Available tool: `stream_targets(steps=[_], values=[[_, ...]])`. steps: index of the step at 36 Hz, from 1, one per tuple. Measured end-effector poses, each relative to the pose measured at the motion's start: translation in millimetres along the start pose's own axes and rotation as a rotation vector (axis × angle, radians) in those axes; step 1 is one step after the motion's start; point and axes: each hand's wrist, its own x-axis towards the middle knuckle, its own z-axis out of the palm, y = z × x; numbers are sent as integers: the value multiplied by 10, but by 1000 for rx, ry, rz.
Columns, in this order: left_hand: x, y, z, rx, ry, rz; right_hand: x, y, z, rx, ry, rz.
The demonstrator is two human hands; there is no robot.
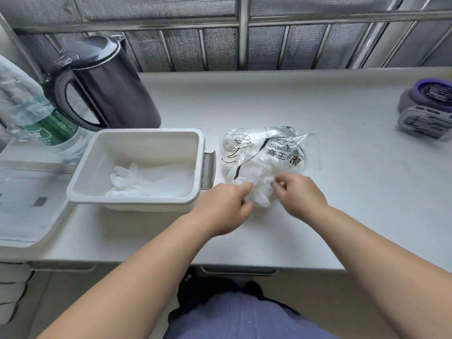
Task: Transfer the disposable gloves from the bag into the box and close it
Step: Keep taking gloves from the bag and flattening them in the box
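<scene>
A clear plastic bag (pixel 265 151) with black print lies on the white counter, stuffed with white disposable gloves. At its near open end a bunch of gloves (pixel 260 194) sticks out. My left hand (pixel 223 207) pinches this bunch from the left, and my right hand (pixel 297 195) pinches it from the right. To the left stands the open white box (pixel 197 157), a grey latch on its right side, with a few gloves (pixel 146 179) lying flat on its floor.
A black kettle (pixel 105 81) stands behind the box. A plastic bottle (pixel 31 106) with a green label lies at far left, above a translucent lid (pixel 27 204). A grey and purple device (pixel 428 111) sits at the right edge. The counter's front edge (pixel 244 264) is near.
</scene>
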Motion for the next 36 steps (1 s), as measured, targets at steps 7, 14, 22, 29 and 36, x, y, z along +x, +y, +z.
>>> stream_targets(steps=[7, 14, 22, 29, 36], values=[[7, 39, 24, -265, 74, -41, -67, -221, -250, 386, 133, -203], [68, 103, 98, -483, 133, -55, -146, -415, -509, 911, 27, -232], [128, 81, 86, -425, 135, -104, -148, -506, -703, 1317, -271, -241], [61, 105, -35, -778, 342, -129, -87, -616, -746, 1369, -269, -168], [-76, -5, -387, -1464, 332, -171, -24, -720, -508, 1087, -511, -97]])
